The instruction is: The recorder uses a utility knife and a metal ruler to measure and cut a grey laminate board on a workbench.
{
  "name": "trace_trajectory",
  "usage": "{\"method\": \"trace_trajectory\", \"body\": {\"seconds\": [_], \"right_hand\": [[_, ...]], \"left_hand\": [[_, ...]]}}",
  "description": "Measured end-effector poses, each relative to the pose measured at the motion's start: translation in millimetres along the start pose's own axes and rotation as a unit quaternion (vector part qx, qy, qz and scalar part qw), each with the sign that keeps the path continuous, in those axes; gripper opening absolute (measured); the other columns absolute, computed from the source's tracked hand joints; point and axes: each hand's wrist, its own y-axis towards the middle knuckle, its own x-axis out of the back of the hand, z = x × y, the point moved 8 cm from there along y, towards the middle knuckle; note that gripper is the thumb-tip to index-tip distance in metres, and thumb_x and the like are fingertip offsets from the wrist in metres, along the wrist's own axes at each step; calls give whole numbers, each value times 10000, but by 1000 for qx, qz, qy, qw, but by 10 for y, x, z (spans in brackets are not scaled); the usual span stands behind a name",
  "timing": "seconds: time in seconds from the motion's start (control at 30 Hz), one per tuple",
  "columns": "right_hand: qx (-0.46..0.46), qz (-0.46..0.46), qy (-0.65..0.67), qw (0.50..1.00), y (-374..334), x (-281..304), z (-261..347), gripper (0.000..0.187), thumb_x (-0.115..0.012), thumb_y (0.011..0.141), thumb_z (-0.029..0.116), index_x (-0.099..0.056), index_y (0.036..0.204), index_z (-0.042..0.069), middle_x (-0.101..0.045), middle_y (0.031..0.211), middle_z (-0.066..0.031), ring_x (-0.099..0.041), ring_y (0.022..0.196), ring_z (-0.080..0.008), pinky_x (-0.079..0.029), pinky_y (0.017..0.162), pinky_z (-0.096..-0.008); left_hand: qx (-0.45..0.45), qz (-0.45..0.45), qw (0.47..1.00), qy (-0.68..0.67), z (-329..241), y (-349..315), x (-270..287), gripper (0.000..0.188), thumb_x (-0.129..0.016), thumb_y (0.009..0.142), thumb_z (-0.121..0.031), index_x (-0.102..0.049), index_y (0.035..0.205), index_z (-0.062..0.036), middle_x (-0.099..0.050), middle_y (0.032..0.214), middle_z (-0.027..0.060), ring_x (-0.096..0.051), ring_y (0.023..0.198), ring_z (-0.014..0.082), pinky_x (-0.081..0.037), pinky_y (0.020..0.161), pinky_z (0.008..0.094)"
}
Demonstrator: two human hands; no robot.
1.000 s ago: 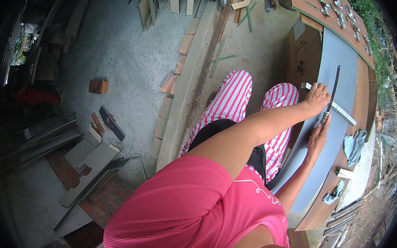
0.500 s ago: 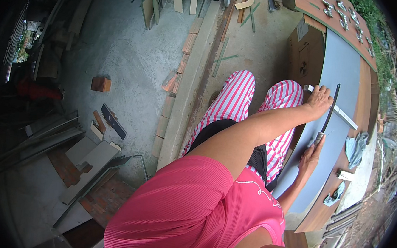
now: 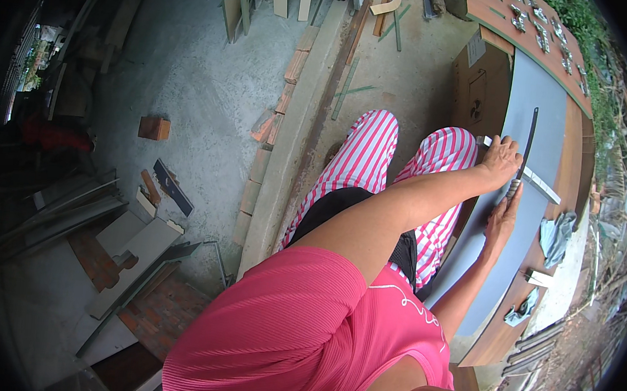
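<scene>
On the grey board at my right lies a narrow whitish metal-looking strip, running crosswise. My left hand is closed over this strip and presses it down; one end pokes out beside the fingers. In my right hand I grip the wrapped handle of a thin dark saw blade. The blade points away from me and crosses the strip just right of my left hand. Whether its teeth have cut into the strip cannot be seen.
Two blue-grey cloths and a short white block lie on the brown board. Metal hinges sit on the far panel. A cardboard box stands under the grey board. A brick and scrap panels are on the left.
My right hand has pushed the saw blade forward, away from me, along the strip's side. The left hand keeps its place on the strip.
</scene>
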Motion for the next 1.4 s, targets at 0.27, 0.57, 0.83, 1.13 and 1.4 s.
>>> {"method": "trace_trajectory", "body": {"seconds": [0.27,0.57,0.83,1.13,1.4], "right_hand": [[-51,16,-25,998,-714,170,-247,512,-389,928,95,-255,1388,277,-494,774,9,-340,527,-46,-332,445,-200],[-65,-66,-47,995,-1271,638,-263,513,-384,922,99,-242,1391,251,-537,960,-58,-424,619,-79,-392,531,-232],[-37,-39,-83,995,-1014,353,88,502,-413,931,156,-237,1389,263,-538,723,-84,-486,597,-144,-432,577,-320],[-16,-18,-114,993,-834,242,38,489,-409,926,143,-274,1381,264,-521,639,-104,-480,552,-148,-432,562,-320],[-31,-31,-123,991,-791,322,-58,485,-414,923,139,-284,1378,244,-543,661,-121,-477,541,-145,-435,559,-308]], "left_hand": [[6,1,1000,5,13,85,-32,178,-554,750,-115,-623,910,-80,-535,963,90,-456,970,227,-339,765,390],[3,27,1000,-6,-66,280,-206,240,-539,759,-83,-604,990,-71,-527,1008,110,-455,1007,235,-335,799,389],[-16,63,997,-47,429,125,110,324,-665,739,-219,-561,987,-37,-492,1024,150,-455,987,295,-366,804,422],[1,39,995,-95,355,85,38,203,-617,782,-175,-601,941,-51,-517,984,135,-463,976,283,-371,804,415],[-9,36,997,-73,311,144,11,216,-629,772,-179,-592,930,-37,-511,987,140,-459,979,290,-370,797,413]]}}
